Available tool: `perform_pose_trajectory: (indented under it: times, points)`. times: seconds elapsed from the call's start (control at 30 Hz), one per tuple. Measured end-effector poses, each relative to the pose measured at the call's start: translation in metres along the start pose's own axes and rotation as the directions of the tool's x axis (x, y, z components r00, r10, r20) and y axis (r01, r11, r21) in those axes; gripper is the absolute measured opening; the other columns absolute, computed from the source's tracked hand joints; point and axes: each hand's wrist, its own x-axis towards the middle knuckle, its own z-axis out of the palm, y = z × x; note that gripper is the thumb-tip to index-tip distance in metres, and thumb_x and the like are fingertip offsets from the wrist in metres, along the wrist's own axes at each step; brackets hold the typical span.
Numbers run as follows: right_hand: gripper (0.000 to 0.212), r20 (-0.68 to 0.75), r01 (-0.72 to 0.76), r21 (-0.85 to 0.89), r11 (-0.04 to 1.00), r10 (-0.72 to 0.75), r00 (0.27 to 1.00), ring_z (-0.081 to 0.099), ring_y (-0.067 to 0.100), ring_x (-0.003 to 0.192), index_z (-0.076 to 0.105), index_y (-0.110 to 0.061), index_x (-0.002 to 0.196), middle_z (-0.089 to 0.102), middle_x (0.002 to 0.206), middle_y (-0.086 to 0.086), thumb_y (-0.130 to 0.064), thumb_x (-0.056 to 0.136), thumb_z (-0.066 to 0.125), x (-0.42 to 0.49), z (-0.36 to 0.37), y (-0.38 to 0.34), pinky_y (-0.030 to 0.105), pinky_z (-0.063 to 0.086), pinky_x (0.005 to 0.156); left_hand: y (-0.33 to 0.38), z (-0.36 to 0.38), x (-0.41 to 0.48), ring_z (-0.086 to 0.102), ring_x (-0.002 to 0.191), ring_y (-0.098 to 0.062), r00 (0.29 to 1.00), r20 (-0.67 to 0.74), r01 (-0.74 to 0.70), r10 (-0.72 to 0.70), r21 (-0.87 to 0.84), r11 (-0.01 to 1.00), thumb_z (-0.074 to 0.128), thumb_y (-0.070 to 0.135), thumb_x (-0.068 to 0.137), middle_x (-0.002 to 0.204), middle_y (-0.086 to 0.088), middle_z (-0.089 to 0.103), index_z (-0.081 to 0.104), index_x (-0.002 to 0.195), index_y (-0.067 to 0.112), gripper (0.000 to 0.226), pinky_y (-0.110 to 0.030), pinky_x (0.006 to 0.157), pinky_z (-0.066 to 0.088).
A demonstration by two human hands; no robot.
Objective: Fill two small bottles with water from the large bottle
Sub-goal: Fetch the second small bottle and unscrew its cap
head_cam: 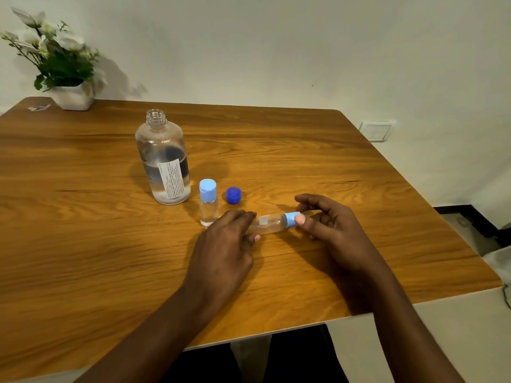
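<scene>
The large clear bottle (165, 164) stands uncapped on the wooden table (304, 150), roughly half full of water. Its dark blue cap (233, 195) lies to its right. One small clear bottle (208, 203) with a light blue cap stands upright between them. A second small bottle (269, 224) lies sideways just above the table. My left hand (226, 244) grips its base end. My right hand (329, 225) pinches its light blue cap (290, 219) between thumb and fingers.
A white pot of artificial flowers (73, 96) stands at the table's back left corner. The table's right edge (431, 200) and front edge are close to my arms. A wall socket (376, 130) sits on the wall to the right.
</scene>
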Motion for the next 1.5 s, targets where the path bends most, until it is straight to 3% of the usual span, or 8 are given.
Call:
perform_pose_trajectory:
  times: [0.13,0.23,0.33,0.63,0.87,1.07,1.3,1.5]
  points:
    - [0.051,0.010,-0.002,-0.228,0.974,0.004,1.000,0.051,0.003,0.062,0.071,-0.008,0.100,0.057,0.066,-0.002,-0.053,0.087,0.051,0.009,0.007,-0.006,0.019,0.040,0.061,0.000,0.000,0.000,0.058,0.104,-0.012,1.000,-0.017,0.005,-0.005,-0.025,1.000,0.065,0.017,0.086,0.119,0.005,0.063,0.060,0.125,0.016,0.039,-0.019,0.081,0.038]
    - [0.038,0.072,0.005,-0.285,0.958,0.016,0.997,0.055,0.006,0.066,0.072,-0.011,0.095,0.066,0.078,0.015,-0.044,0.094,0.054,0.013,0.009,-0.008,0.029,0.045,0.065,0.001,0.000,0.000,0.059,0.101,-0.011,0.999,-0.032,0.011,-0.013,-0.051,0.999,0.066,0.016,0.086,0.117,0.005,0.064,0.061,0.123,0.016,0.038,-0.018,0.081,0.039]
    - [0.015,0.083,0.003,-0.167,0.986,0.011,0.996,0.060,-0.006,0.068,0.076,-0.020,0.098,0.072,0.077,-0.007,-0.024,0.092,0.063,0.011,0.004,-0.008,0.014,0.045,0.063,0.000,0.001,0.000,0.059,0.099,-0.010,0.999,-0.036,0.014,-0.017,-0.061,0.998,0.066,0.016,0.086,0.117,0.006,0.064,0.062,0.122,0.017,0.037,-0.020,0.081,0.041]
    - [0.027,-0.072,0.023,0.072,0.997,-0.018,0.997,0.071,0.021,0.090,0.072,-0.006,0.097,0.075,0.095,0.009,0.004,0.072,0.077,0.001,-0.008,0.006,0.029,0.057,0.079,0.000,0.000,-0.001,0.053,0.096,-0.002,0.997,-0.063,0.040,-0.046,-0.101,0.994,0.065,0.021,0.086,0.117,0.009,0.063,0.062,0.122,0.020,0.037,-0.016,0.080,0.037]
    - [0.048,-0.072,0.094,-0.061,0.994,-0.099,0.992,0.064,0.006,0.105,0.060,-0.027,0.124,0.061,0.116,-0.002,0.005,0.089,0.061,0.004,-0.001,0.009,0.019,0.051,0.089,0.001,-0.004,0.002,0.058,0.100,-0.010,0.992,-0.075,0.080,-0.098,-0.214,0.974,0.066,0.022,0.085,0.112,0.006,0.067,0.063,0.121,0.021,0.036,-0.033,0.089,0.048]
    - [0.036,-0.263,0.038,-0.161,0.986,-0.080,0.961,0.064,-0.002,0.101,0.069,-0.017,0.113,0.069,0.107,-0.009,-0.003,0.080,0.074,0.013,0.007,0.013,0.011,0.048,0.086,0.002,-0.007,0.001,0.055,0.089,0.005,0.992,-0.071,0.081,-0.106,-0.292,0.953,0.066,0.016,0.086,0.101,0.013,0.062,0.063,0.121,0.022,0.036,-0.011,0.076,0.042]
    - [0.041,-0.344,-0.051,-0.332,0.942,-0.071,0.936,0.060,-0.008,0.093,0.067,-0.017,0.117,0.068,0.105,-0.011,-0.012,0.078,0.078,0.019,0.011,0.016,-0.001,0.042,0.074,0.001,-0.007,-0.001,0.056,0.097,0.004,0.993,-0.041,0.088,-0.112,-0.379,0.921,0.067,0.010,0.084,0.101,0.020,0.055,0.059,0.123,0.026,0.043,-0.018,0.080,0.050]
    - [0.054,-0.324,0.015,-0.420,0.908,-0.165,0.931,0.052,0.002,0.110,0.062,-0.018,0.126,0.057,0.116,-0.013,-0.019,0.076,0.080,0.016,0.016,0.014,0.017,0.039,0.091,0.003,-0.016,-0.015,0.058,0.089,0.016,0.985,-0.001,0.150,-0.173,-0.500,0.853,0.073,0.010,0.079,0.096,0.023,0.061,0.054,0.096,0.047,0.045,-0.002,0.072,0.045]
